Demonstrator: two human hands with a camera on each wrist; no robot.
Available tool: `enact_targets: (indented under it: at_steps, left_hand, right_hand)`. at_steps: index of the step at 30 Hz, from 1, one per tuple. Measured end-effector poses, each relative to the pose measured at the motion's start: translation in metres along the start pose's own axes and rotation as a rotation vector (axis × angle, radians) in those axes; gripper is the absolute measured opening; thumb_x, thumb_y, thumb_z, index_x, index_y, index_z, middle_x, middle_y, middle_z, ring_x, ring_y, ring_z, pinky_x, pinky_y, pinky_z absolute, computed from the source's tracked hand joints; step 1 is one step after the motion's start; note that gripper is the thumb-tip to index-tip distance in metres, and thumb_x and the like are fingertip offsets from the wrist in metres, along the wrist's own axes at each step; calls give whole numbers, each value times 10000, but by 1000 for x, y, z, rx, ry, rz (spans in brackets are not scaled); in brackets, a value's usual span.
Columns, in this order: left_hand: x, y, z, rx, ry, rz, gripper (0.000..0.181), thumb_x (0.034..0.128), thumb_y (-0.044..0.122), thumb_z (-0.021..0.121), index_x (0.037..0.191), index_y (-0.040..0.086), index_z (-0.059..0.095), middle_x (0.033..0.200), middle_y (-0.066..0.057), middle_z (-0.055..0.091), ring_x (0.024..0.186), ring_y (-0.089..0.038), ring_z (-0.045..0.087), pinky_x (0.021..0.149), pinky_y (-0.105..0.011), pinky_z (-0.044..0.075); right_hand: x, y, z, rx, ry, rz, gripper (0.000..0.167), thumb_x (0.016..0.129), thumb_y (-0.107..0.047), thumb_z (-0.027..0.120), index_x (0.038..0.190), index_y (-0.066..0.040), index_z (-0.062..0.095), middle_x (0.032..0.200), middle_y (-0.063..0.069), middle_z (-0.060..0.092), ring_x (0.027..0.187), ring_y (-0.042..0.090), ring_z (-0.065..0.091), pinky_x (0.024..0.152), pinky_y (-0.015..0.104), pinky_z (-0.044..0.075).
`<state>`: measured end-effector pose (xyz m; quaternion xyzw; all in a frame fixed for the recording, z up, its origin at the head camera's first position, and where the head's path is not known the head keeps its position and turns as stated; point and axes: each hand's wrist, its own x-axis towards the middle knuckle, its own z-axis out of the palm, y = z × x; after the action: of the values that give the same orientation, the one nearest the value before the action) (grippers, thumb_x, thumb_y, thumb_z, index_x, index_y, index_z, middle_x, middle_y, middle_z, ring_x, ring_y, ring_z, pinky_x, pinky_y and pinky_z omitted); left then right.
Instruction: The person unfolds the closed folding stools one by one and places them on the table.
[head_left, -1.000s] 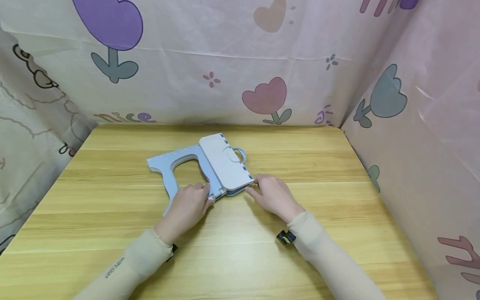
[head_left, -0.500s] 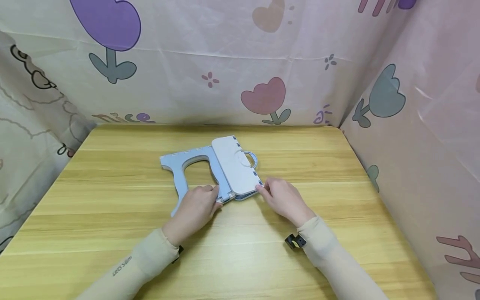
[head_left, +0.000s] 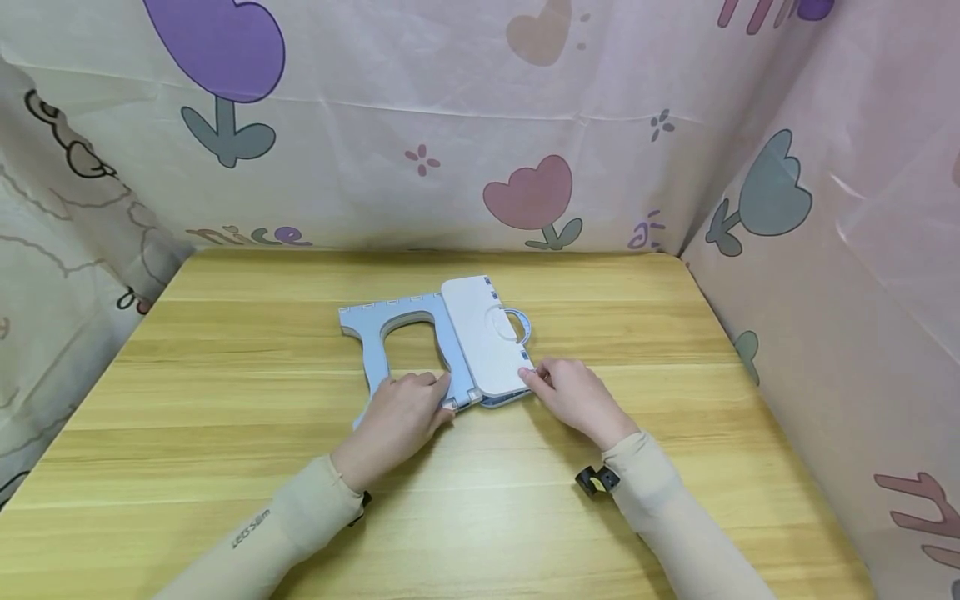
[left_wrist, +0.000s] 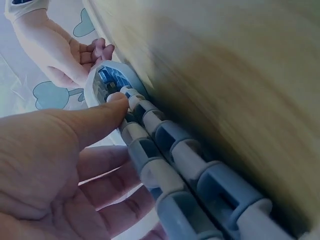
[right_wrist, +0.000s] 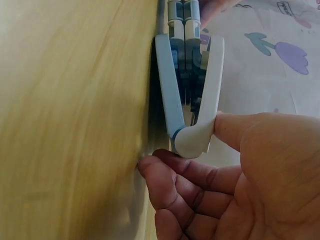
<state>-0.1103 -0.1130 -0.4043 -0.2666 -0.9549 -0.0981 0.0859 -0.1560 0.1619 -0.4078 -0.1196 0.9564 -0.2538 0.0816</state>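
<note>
A folding step stool point(head_left: 480, 333) lies on its side on the table in the head view, its light blue leg frame point(head_left: 371, 358) to the left and its white seat panel to the right. My left hand point(head_left: 397, 421) grips the near end of the leg frame, thumb over the hinge knuckles point(left_wrist: 160, 175) in the left wrist view. At the panel's near right corner, my right hand point(head_left: 581, 400) holds the edge. In the right wrist view its thumb presses the white panel point(right_wrist: 212, 90) and its curled fingers lie beside the rounded end. A blue handle loop point(head_left: 523, 323) sticks out.
The stool rests on a wood-grain table point(head_left: 675, 333). Patterned curtains point(head_left: 360, 125) hang behind the table and along both sides. Small black wrist cameras point(head_left: 597, 481) are worn at the sleeves.
The stool has slid to the right and slightly nearer across the table, with both hands moving along with it. My right thumb has come up onto the white panel's top face.
</note>
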Motion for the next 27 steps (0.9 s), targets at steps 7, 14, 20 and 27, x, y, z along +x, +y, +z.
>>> enact_targets:
  at_steps: [7,14,20,27]
  left_hand:
    - [-7,-1,-8,82,-29,-45,360,853,311,927,1046,74,737,851,-16,686,806,-256,700,652,-416,498]
    - [-7,-2,-10,62,11,-13,327,800,253,966,846,92,685,713,21,598,651,-168,566,549,-323,445]
    - [-8,-2,-9,51,13,-6,311,804,241,962,865,85,701,717,20,612,646,-163,563,541,-319,443]
    - [-8,-3,-9,31,5,-13,304,804,242,959,926,72,739,736,18,639,645,-153,569,546,-306,464]
  right_hand:
    - [0,2,0,29,-18,11,438,1114,-461,554,881,-122,706,625,-45,437,576,127,412,569,296,366]
    - [1,2,0,16,-27,-23,446,1130,-439,529,851,-120,664,628,-45,411,565,121,392,555,282,349]
    - [0,2,-2,56,-47,2,433,1123,-442,545,896,-108,703,631,-41,456,574,127,426,572,290,381]
    - [-2,4,-5,69,-29,5,442,1121,-460,529,868,-132,682,665,-24,508,604,151,460,594,314,401]
